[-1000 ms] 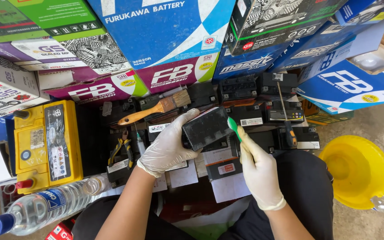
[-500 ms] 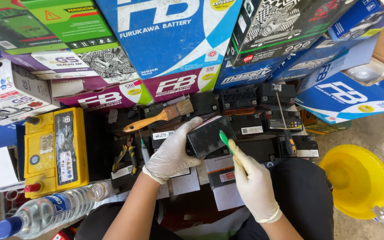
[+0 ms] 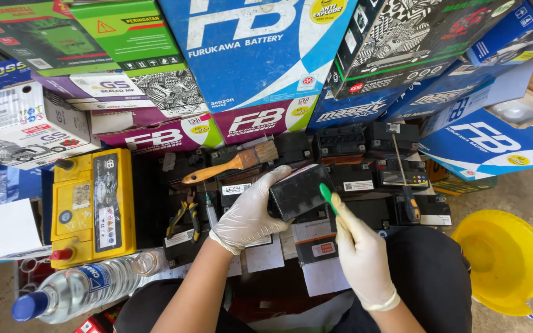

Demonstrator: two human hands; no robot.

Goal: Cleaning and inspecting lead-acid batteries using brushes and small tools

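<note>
A paintbrush (image 3: 232, 165) with a wooden handle lies just up-left of the grip, with a yellow battery (image 3: 92, 206) farther left and a water bottle (image 3: 78, 290) below it. A yellow funnel (image 3: 506, 262) sits well right, and stacked cardboard boxes (image 3: 254, 55) fill the space above.

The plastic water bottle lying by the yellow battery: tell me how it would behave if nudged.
The water bottle lies on its side, round-bodied, so it would probably roll. It looks largely full of clear liquid, so likely heavy for its size. The blue cap is on, so spilling seems unlikely. The yellow battery beside it might stop it.
</note>
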